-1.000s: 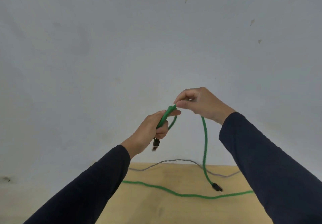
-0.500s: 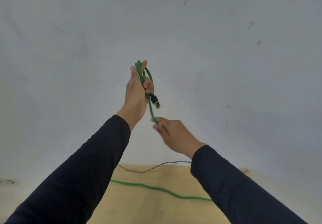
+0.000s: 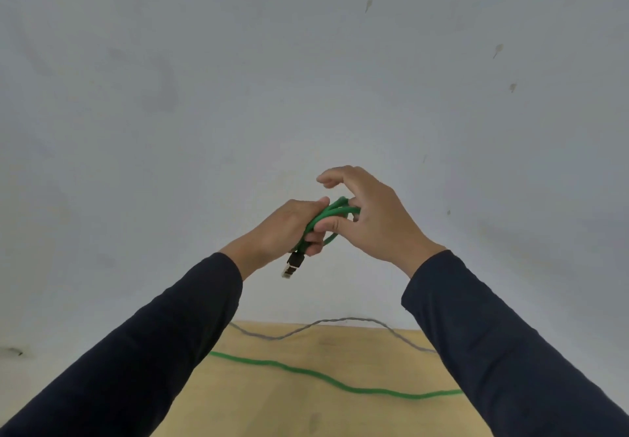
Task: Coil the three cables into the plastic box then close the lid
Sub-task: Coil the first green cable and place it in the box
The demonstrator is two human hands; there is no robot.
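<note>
My left hand (image 3: 286, 229) is closed around a small bundle of green cable loops (image 3: 335, 213), raised in front of the white wall. A black plug with a metal tip (image 3: 292, 263) hangs below that fist. My right hand (image 3: 371, 218) presses its thumb and middle fingers on the same loops, with the index finger lifted free. A second green cable (image 3: 306, 373) lies stretched across the wooden table (image 3: 272, 409). A grey cable (image 3: 306, 327) lies along the table's far edge. The plastic box is out of view.
A plain white wall (image 3: 306, 79) fills most of the view, right behind the table's far edge. Both dark sleeves cover the table's left and right sides.
My left hand came down from high up to chest height with the green loops. My right hand rose from below to meet it and now touches the bundle.
</note>
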